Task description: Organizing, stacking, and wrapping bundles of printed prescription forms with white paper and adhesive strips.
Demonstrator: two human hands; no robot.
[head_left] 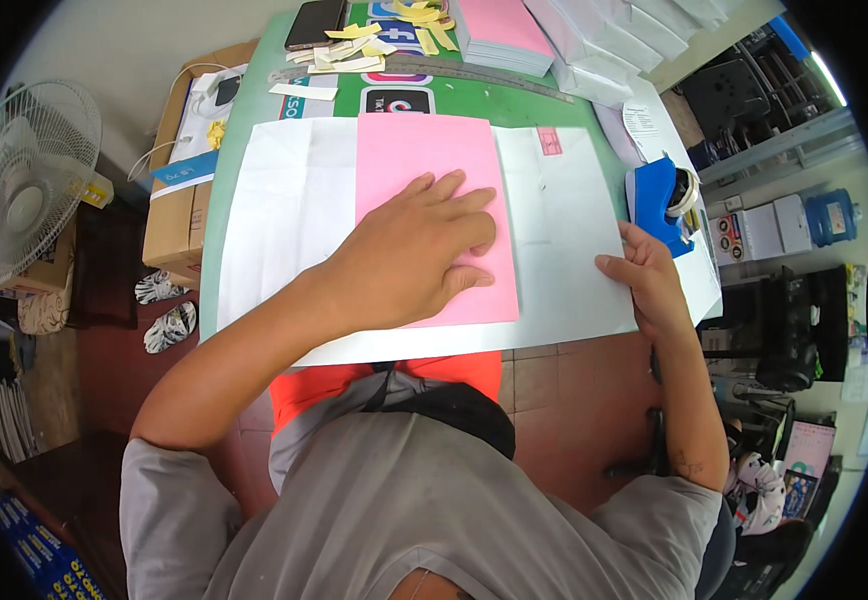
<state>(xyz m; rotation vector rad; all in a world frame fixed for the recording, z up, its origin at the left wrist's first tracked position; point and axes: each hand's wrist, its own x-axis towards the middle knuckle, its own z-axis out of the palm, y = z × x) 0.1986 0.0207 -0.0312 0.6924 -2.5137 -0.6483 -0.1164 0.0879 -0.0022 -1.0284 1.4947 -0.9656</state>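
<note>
My left hand lies palm down with spread fingers on a pink stack of paper. This pink stack rests on a large white wrapping sheet, near its middle. At the sheet's right edge my right hand pinches the paper between thumb and fingers. A small pink printed label shows on the right part of the sheet, near its far edge. The sheet's front edge reaches the near side of the table, and creases run down its left part.
Behind the sheet lie a steel ruler, yellow paper strips, a dark phone and another pink paper stack. White wrapped packs stand at the far right. A blue tape dispenser sits close to my right hand.
</note>
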